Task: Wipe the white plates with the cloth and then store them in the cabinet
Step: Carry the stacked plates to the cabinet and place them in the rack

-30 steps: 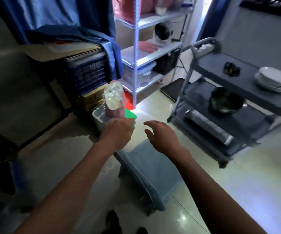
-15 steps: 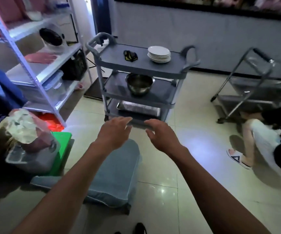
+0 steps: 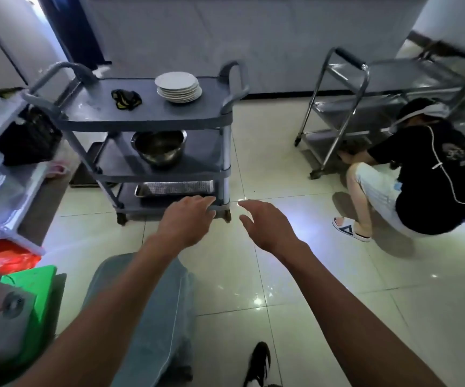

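While I face the room with nothing in my grasp, this is how things stand.

Grey cart [image 3: 153, 118]: it stands ahead of me on the tiled floor [image 3: 337, 289], its top shelf serving as the table for the job, I judge because it puts the work at standing height.

Steel trolley [image 3: 393, 88]: it stands off to my right, well apart from the grey cart; a person [image 3: 421, 174] crouches in front of it, busy at its lowest shelf.

Blue cushion [image 3: 147, 311]: it lies on the floor under my left forearm, between me and the cart.

Metal bowl [image 3: 159, 145]: it sits on the cart's middle shelf, likely parked out of the way of the top.

Perforated tray [image 3: 174, 188]: it lies flat on the bottom shelf.

White plates [image 3: 178, 87]: they are stacked on the top shelf toward its right end, gathered in one pile, ready to be taken one at a time.

Left hand [image 3: 188, 220]: it is held out in front of me, fingers relaxed and slightly spread, touching and holding nothing, well short of the plates.

Right hand [image 3: 267, 226]: it hangs beside the left with a gap between them, fingers loosely apart, empty as well.

Cloth [image 3: 126, 99]: a dark crumpled piece lies on the same shelf, left of the stack and near it, so both can be reached together.

Cabinet: I cannot see it from here.
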`<state>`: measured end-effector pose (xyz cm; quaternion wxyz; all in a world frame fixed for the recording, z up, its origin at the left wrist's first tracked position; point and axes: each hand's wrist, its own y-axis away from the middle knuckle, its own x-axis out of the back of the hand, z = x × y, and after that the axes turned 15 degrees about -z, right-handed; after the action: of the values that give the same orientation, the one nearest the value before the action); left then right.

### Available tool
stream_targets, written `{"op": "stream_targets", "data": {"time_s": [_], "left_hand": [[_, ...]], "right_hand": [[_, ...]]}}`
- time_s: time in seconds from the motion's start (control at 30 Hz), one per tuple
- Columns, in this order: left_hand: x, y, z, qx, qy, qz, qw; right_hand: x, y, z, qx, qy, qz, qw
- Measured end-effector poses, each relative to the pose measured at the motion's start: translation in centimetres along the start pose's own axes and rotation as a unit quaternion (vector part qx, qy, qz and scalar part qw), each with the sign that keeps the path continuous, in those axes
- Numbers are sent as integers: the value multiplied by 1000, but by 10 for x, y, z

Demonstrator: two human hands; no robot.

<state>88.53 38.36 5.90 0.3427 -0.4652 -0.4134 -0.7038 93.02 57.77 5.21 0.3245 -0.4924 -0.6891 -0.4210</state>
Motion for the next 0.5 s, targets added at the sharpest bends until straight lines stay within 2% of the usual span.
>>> {"op": "stream_targets", "data": {"time_s": [0.1, 0.33, 0.5], "left_hand": [[6, -43, 28, -11, -36, 1, 999], [16, -110, 49, -1, 5, 5, 1000], [22, -151, 28, 16, 8, -1, 1000]], "right_hand": [[23, -21, 38, -1, -4, -1, 1000], [67, -70, 88, 11, -13, 3, 1000], [78, -124, 96, 15, 70, -25, 997]]}}
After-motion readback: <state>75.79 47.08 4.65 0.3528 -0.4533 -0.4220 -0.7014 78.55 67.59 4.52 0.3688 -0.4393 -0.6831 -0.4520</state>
